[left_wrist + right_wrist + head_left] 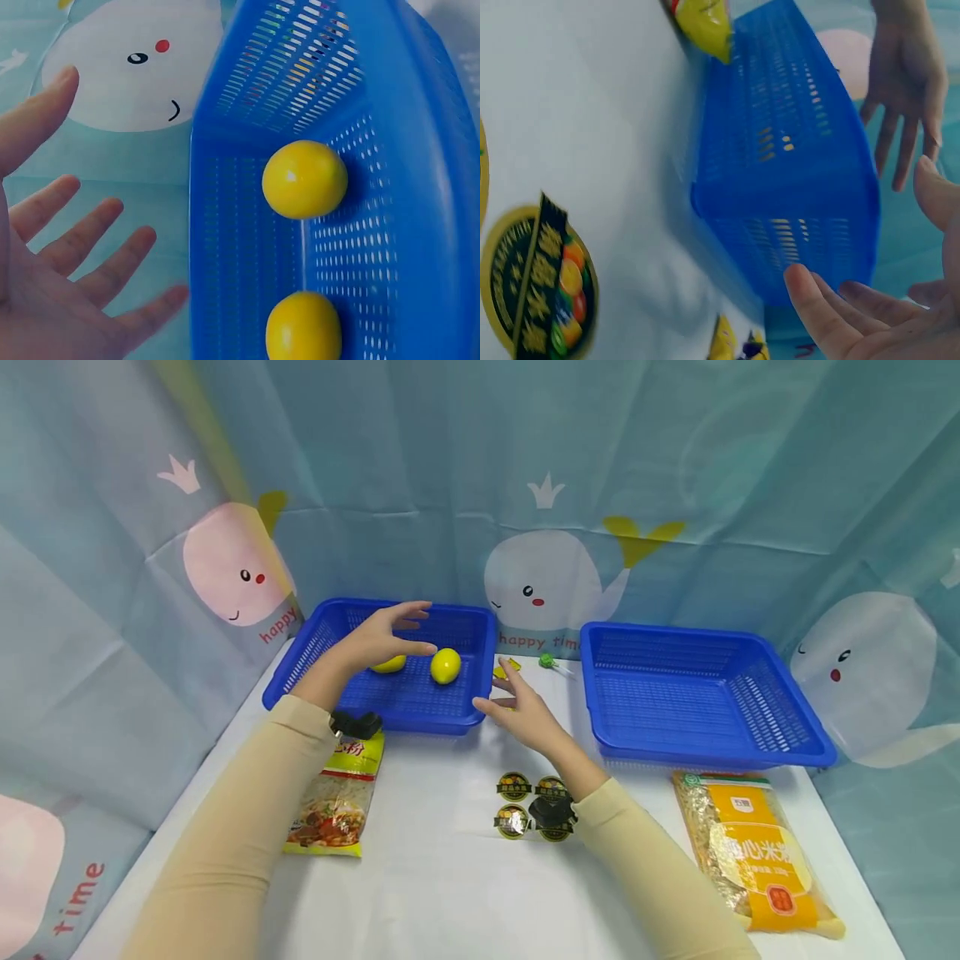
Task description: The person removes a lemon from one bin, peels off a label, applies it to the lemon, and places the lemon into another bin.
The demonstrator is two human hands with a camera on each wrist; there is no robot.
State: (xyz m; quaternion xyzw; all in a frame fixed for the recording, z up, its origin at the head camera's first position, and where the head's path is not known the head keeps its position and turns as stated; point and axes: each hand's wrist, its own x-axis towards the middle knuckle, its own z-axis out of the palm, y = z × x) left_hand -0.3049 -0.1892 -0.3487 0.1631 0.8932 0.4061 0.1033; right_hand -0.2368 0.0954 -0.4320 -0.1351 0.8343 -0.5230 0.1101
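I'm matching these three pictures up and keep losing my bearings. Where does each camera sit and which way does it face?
Head: above the table, looking forward and down at both baskets; both sleeved arms show.
Left wrist: on the left arm, facing the left basket and two lemons; open left hand shows.
Right wrist: low, facing that basket's outer corner; right hand shows.
All share the left basket.

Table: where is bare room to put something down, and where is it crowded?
Free: the right basket holds nothing; the white table is bare in front of the round stickers, between the two noodle packets. Crowded: the left basket with two lemons and both hands close by.
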